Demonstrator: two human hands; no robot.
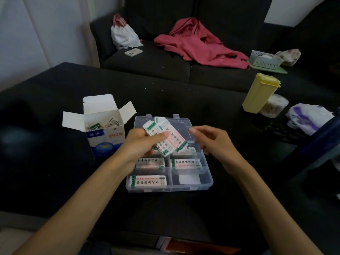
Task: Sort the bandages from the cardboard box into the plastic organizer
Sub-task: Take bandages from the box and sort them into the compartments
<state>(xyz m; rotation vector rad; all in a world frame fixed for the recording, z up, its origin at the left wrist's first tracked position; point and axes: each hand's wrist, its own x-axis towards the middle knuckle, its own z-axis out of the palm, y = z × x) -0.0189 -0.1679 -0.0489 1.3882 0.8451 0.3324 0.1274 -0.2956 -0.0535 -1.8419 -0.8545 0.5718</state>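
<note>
The left hand (141, 144) holds a fanned stack of bandages (165, 136) above the far half of the organizer (207, 183), thumb pressed across the top of the stack and fingers curled under it; this looks like a way to keep the strips squared and readable while one is peeled off for a slot. Just right of that grip, the right hand (211, 140) hovers with its fingers loosely bent and a little spread, touching nothing that I can see, apparently poised to take the next strip. Directly under the stack the organizer lies open, lid folded back away from the person. Below the grip, four compartments show bandages lying flat; the near right one shows only a pale patch, perhaps a label, so it is probably the next target. Left of the gripping hand stands the box (103, 126), flaps open, with a few bandages left inside, so the sorting seems well along but unfinished.
</note>
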